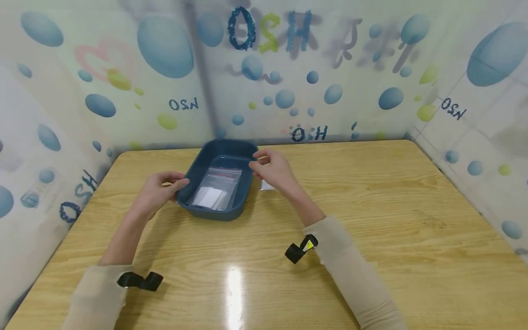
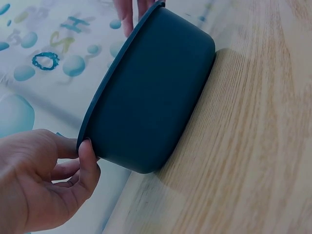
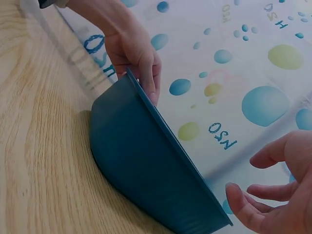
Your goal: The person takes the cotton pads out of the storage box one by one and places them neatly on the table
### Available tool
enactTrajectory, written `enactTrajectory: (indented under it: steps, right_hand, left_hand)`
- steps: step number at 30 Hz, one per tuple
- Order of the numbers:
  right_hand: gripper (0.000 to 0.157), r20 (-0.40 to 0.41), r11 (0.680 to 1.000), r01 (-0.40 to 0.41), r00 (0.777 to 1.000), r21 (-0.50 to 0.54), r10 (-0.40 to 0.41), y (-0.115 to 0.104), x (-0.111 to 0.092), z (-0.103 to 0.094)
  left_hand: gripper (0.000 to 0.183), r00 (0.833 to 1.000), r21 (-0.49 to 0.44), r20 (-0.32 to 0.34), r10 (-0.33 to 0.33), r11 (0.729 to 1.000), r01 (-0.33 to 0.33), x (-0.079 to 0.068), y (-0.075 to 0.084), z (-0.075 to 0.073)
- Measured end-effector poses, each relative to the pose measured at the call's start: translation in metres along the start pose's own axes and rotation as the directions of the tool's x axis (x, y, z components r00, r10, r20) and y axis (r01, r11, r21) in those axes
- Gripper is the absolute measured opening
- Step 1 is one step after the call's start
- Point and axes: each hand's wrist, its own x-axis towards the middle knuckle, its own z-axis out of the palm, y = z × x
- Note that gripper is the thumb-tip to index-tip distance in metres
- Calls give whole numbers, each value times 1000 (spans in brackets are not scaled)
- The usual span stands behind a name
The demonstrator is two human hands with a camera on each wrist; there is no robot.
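A dark blue plastic basin (image 1: 212,214) stands on the wooden table. Inside it lie clear zip bags (image 1: 226,178) with white pieces showing through; how many bags overlap cannot be told. My left hand (image 1: 160,191) pinches the basin's left rim between thumb and fingers, which the left wrist view shows closely at the hand (image 2: 53,180). Beside the right rim is my right hand (image 1: 272,170). In the right wrist view this hand (image 3: 278,187) has its fingers loosely bent and spread, apart from the rim, with nothing between them.
A small white flat item (image 1: 266,185) lies on the table right of the basin, partly covered by the right hand. The wooden table (image 1: 392,220) stretches toward me and to the right. Bubble-patterned walls (image 1: 284,91) close off the back and both sides.
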Motion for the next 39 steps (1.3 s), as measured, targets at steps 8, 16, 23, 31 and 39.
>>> enactTrajectory:
  steps: [8, 16, 23, 31, 39]
  right_hand:
    - [35, 31, 999, 3, 1000, -42, -2, -4, 3, 18]
    - [38, 62, 996, -38, 997, -78, 43, -10, 4, 28]
    - [39, 91, 988, -55, 993, -145, 68, -13, 5, 36]
    - [45, 137, 979, -52, 987, -195, 79, -18, 5, 43]
    - [43, 128, 954, -60, 987, -293, 101, -21, 9, 52]
  left_hand:
    - [52, 1000, -8, 3, 8, 1000, -8, 0, 1, 0]
    - [51, 1000, -5, 1, 2, 1000, -2, 1, 1, 0]
    - [51, 1000, -1, 1, -4, 1000, 4, 2, -1, 0]
    - [51, 1000, -8, -5, 2, 1000, -2, 2, -2, 0]
    - [48, 1000, -7, -8, 13, 1000, -13, 1, 0, 0]
